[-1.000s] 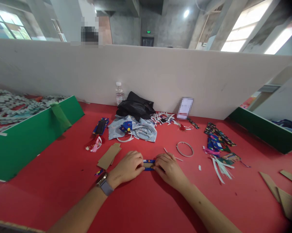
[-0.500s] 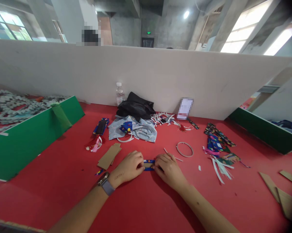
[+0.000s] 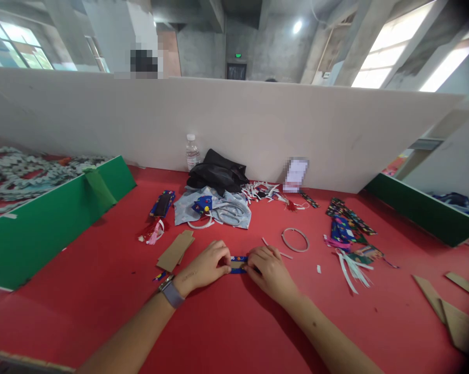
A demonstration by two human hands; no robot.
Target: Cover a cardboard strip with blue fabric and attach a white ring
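Between my two hands lies a small cardboard strip with blue patterned fabric (image 3: 239, 258) folded along its long edges, brown card showing in the middle. My left hand (image 3: 211, 265) pinches its left end between thumb and fingers, a watch on the wrist. At the right end, my right hand (image 3: 269, 270) presses with bent fingers that cover that end. Cardboard pieces (image 3: 176, 250) lie just left of my left hand, with a small blue patterned scrap (image 3: 160, 276) below them. Beyond my right hand are a thin pale strip (image 3: 276, 249) and a roll of tape or ring (image 3: 295, 240).
Grey-blue cloth (image 3: 234, 214), a black bag (image 3: 219, 174) and a bottle (image 3: 193, 153) stand by the white partition (image 3: 258, 124). A phone (image 3: 296, 174) leans there. Patterned fabric pieces (image 3: 342, 229) and cardboard offcuts (image 3: 458, 322) lie right. Green dividers (image 3: 55, 223) edge the table.
The fingers of my left hand have shifted slightly at the strip's left end, opening a gap above the thumb. My right hand keeps its place; the view has moved a little.
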